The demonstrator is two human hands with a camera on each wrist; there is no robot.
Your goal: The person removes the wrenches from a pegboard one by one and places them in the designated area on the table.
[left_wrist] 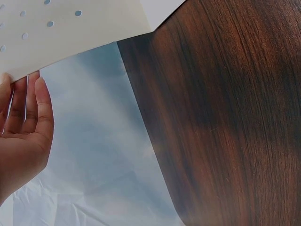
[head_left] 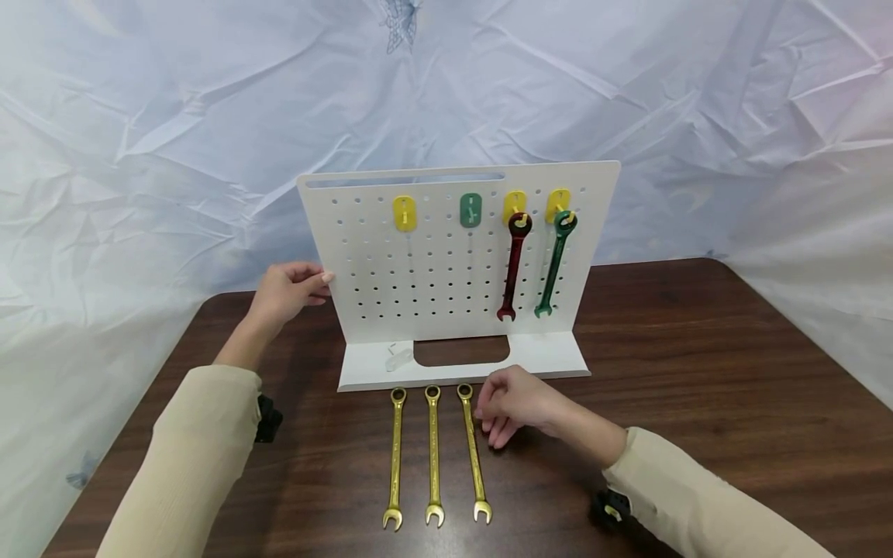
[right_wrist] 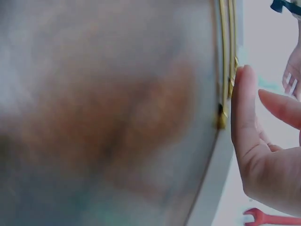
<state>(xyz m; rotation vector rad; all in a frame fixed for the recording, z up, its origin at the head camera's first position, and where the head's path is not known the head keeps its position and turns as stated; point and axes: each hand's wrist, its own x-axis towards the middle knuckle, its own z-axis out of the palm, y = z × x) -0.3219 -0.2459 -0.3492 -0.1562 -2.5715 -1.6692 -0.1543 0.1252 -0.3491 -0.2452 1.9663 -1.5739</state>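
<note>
A white pegboard stand (head_left: 432, 310) stands on the table, its left edge pinched between the thumb and fingers of my left hand (head_left: 286, 293). In the left wrist view, the thumb is in front of the board (left_wrist: 108, 23) and the fingers reach behind it. Three gold combination wrenches lie in a row before the stand: left (head_left: 395, 457), middle (head_left: 434, 457) and right (head_left: 474, 453). Just right of the right wrench's ring end is my right hand (head_left: 516, 403), fingers loosely bent and holding nothing. A red wrench (head_left: 513, 267) and a green wrench (head_left: 554, 267) hang on the board.
Yellow hooks hold the hanging wrenches. Another yellow hook (head_left: 405, 214) and a green hook (head_left: 470, 210) carry nothing. A small clear plastic piece (head_left: 399, 359) lies on the stand's base. Behind the dark wooden table (head_left: 684, 349) hangs a wrinkled pale sheet (head_left: 209, 155).
</note>
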